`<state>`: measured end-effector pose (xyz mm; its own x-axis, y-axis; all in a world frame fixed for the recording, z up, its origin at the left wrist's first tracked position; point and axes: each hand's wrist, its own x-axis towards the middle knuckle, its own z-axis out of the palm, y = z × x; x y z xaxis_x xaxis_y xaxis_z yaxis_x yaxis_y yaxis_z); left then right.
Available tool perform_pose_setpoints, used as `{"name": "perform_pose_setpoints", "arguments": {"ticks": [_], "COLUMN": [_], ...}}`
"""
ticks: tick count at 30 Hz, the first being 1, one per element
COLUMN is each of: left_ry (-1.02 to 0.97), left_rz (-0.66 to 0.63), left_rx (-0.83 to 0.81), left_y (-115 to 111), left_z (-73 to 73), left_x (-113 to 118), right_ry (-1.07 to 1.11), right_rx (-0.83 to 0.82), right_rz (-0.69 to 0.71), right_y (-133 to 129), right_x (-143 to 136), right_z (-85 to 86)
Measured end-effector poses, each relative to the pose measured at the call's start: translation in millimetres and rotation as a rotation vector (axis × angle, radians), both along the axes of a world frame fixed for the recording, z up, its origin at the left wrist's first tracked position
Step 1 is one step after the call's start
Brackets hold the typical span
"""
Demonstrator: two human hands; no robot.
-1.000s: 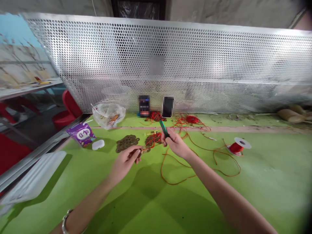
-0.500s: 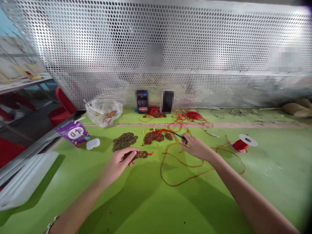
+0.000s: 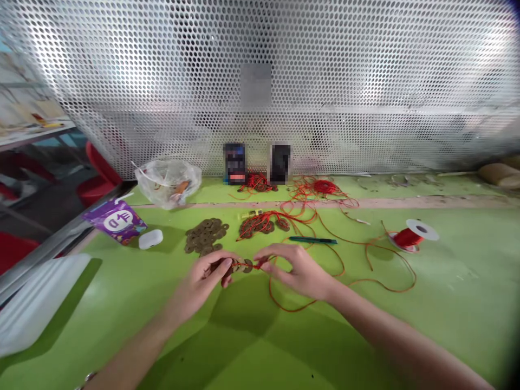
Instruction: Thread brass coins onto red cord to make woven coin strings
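My left hand point(image 3: 213, 273) pinches a row of bronze-coloured round coins point(image 3: 244, 266) strung on red cord. At the row's right end, my right hand point(image 3: 294, 268) has its fingertips closed on the red cord point(image 3: 257, 266). A slim teal-and-black tool point(image 3: 312, 240), apparently a cutter knife, lies just beyond my right hand. Loose holed coins point(image 3: 205, 235) are heaped beyond my left hand. Beside that heap are coins tied with red cord point(image 3: 264, 223). A long loop of red cord point(image 3: 290, 310) lies around and under my right hand.
At the right stands a spool of red cord point(image 3: 410, 236). A purple snack bag point(image 3: 116, 221), a white case point(image 3: 150, 239) and a plastic bag point(image 3: 167, 181) are at the left. Two phone-like devices point(image 3: 235, 164) lean against the perforated metal screen point(image 3: 325, 70).
My right hand has let go of the teal tool, leaving it on the table. It has moved left and nearer, to the cord at the end of the coin row.
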<state>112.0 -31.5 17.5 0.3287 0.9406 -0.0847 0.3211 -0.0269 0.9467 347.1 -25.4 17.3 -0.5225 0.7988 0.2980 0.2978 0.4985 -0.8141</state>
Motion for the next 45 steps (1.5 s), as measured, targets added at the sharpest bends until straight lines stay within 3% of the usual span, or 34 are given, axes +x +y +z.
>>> {"name": "perform_pose_setpoints", "arguments": {"ticks": [5, 9, 17, 25, 30, 35, 39, 42, 45], "left_ry": [-0.010, -0.002, 0.136, 0.164, 0.100, 0.076, 0.078, 0.079, 0.079], "left_rz": [0.005, 0.019, -0.032, -0.137, -0.161, -0.181, -0.231, -0.252, -0.253], "left_rx": [-0.012, 0.001, 0.041, 0.057, 0.038, 0.071, 0.074, 0.067, 0.059], "left_y": [-3.2, -3.3, -3.4, -17.6, -20.4, -22.1, -24.1, -25.3, -26.7], "left_z": [-4.7, -6.8, -7.3, -8.7, -13.7, -5.1, 0.9, -1.5, -6.5], "left_x": [1.7, 3.5, 1.3, 15.9, 24.1, 24.7, 24.4, 23.9, 23.6], "right_ry": [0.366, 0.367, 0.417, 0.439, 0.409, 0.332, 0.208, -0.057, -0.296], "right_rx": [-0.628, -0.773, -0.649, -0.661, -0.624, -0.681, -0.676, -0.494, -0.288], "right_rz": [0.156, 0.241, 0.071, 0.233, 0.197, 0.193, 0.328, 0.343, 0.256], "right_y": [9.1, 9.7, 8.4, -2.1, -7.7, -6.2, -3.8, -2.0, -0.1], "right_x": [1.1, -0.2, -2.6, -9.4, -14.4, -11.9, -5.5, 0.4, 4.3], "right_z": [-20.9, -28.8, -25.8, -21.1, -17.7, -14.0, -9.8, -6.8, -5.3]}}
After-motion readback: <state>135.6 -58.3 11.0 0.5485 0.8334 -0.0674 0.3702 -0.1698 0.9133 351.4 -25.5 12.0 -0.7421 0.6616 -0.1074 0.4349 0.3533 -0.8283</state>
